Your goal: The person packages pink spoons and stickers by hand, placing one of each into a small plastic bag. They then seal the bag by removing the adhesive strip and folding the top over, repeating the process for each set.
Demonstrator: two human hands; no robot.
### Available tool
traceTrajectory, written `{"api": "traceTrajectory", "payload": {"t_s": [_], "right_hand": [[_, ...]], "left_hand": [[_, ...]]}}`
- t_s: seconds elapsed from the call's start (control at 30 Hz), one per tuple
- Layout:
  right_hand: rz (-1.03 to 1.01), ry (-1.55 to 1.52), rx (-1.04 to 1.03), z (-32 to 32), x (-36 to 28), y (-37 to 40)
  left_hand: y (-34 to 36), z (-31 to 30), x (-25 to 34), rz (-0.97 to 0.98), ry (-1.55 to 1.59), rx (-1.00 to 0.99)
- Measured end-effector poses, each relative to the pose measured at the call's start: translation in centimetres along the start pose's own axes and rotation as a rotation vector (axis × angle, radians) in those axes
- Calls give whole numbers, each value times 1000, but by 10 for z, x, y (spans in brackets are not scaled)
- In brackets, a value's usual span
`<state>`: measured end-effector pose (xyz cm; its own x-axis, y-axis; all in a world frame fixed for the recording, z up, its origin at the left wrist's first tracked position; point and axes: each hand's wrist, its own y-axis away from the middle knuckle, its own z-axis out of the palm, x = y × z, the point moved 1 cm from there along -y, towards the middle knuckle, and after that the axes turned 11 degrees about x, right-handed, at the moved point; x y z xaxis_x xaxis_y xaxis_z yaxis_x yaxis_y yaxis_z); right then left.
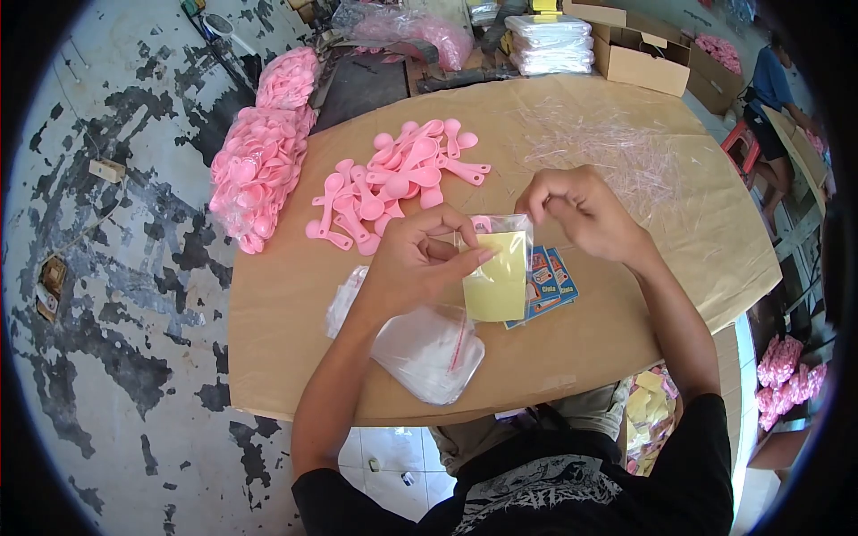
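Observation:
My left hand point(418, 259) pinches a small clear plastic bag point(497, 290) between thumb and fingers. A pale yellow card shows through its front, and a bit of pink shows near its top edge. My right hand point(585, 213) is at the bag's upper right corner, its fingers curled together; whether they grip the bag or a thin strip is hidden. Under the bag lie several blue printed cards point(561, 284). A stack of empty clear bags point(433, 353) lies below my left hand. Beyond both hands is a loose pile of pink spoons point(393, 183).
Thin clear strips point(626, 165) are scattered at the table's right. Big bags of pink spoons point(259, 165) stand at the left edge. At the back are stacked clear packs point(551, 45) and a cardboard box point(639, 58). Another person point(773, 89) sits at far right.

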<state>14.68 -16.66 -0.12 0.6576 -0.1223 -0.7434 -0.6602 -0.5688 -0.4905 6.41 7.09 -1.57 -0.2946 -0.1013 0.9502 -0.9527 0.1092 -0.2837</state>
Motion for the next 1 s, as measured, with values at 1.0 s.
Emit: {"api": "traceTrajectory", "payload": {"t_s": [1.0], "right_hand": [[1248, 478, 1337, -92, 175, 636]], "left_hand": [[123, 96, 118, 570, 766, 120]]}}
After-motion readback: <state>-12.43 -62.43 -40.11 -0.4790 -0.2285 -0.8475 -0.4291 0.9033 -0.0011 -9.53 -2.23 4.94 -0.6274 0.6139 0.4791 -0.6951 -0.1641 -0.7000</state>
